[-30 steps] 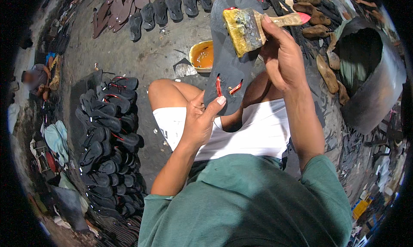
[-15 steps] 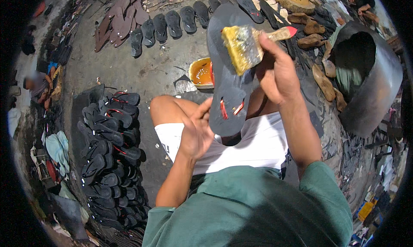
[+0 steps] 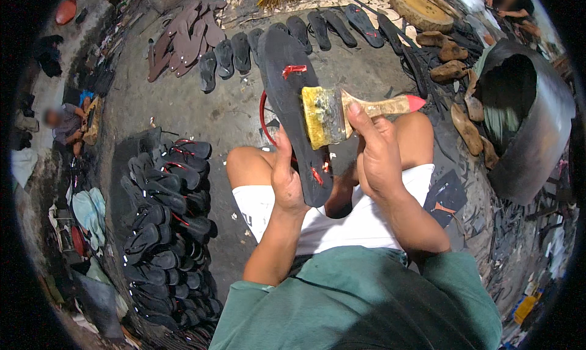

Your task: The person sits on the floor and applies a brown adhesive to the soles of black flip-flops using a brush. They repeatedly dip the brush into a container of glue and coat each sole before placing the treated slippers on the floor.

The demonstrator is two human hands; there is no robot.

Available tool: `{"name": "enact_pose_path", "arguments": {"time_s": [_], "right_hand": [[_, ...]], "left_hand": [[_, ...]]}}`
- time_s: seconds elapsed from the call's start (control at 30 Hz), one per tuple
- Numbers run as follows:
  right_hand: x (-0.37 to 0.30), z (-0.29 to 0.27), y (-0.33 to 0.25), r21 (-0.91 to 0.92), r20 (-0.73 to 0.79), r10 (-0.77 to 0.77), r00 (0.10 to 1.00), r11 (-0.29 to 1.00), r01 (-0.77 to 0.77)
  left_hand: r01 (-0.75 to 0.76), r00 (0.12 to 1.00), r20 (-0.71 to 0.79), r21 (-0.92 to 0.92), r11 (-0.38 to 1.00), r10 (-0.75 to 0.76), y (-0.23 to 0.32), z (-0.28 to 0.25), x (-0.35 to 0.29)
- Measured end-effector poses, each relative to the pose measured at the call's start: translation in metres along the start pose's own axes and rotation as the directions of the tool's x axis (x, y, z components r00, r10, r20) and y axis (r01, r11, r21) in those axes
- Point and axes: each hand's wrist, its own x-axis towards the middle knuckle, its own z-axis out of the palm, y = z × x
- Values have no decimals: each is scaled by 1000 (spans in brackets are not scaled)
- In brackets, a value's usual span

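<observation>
A black sandal sole point(image 3: 287, 93) stands tilted above my lap with its underside toward me. Bits of red strap point(image 3: 294, 71) poke through it near the top and near the lower end, and a red strip point(image 3: 264, 115) curves out on its left. My left hand point(image 3: 287, 182) grips the sandal by its lower left edge, the thumb pointing up; its other fingers are hidden behind. In my right hand point(image 3: 378, 151) is a wide paintbrush point(image 3: 366, 109), held by its pale, red-tipped handle. Its yellow, wet-looking bristles touch or nearly touch the sandal's right edge.
Many black sandals with red strap parts point(image 3: 165, 228) lie heaped at my left. A row of black soles point(image 3: 241, 51) and some brown soles point(image 3: 189, 39) lie ahead. At right are wooden shoe lasts point(image 3: 465, 129) and a large dark drum point(image 3: 528, 136). People sit far left and far right.
The sandal has turned and shifted left, showing red strap ends near its top. My left hand has moved onto its edge. The brush has dropped lower, and the amber liquid's container is now out of sight.
</observation>
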Motion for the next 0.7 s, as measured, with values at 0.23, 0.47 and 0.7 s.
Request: {"name": "enact_pose_path", "arguments": {"time_s": [0.23,0.47,0.7], "right_hand": [[42,-3,-33,-243,-52,-233,971,946,214],[37,-1,-52,-299,907,-283,313,91,950],[9,-1,-17,-264,890,-348,293,128,956]], "left_hand": [[83,995,-90,653,753,-31,2,-32,-27],[134,961,-234,-76,988,-148,23,0,-32],[52,989,-120,-230,972,-81,22,-21,-3]]}}
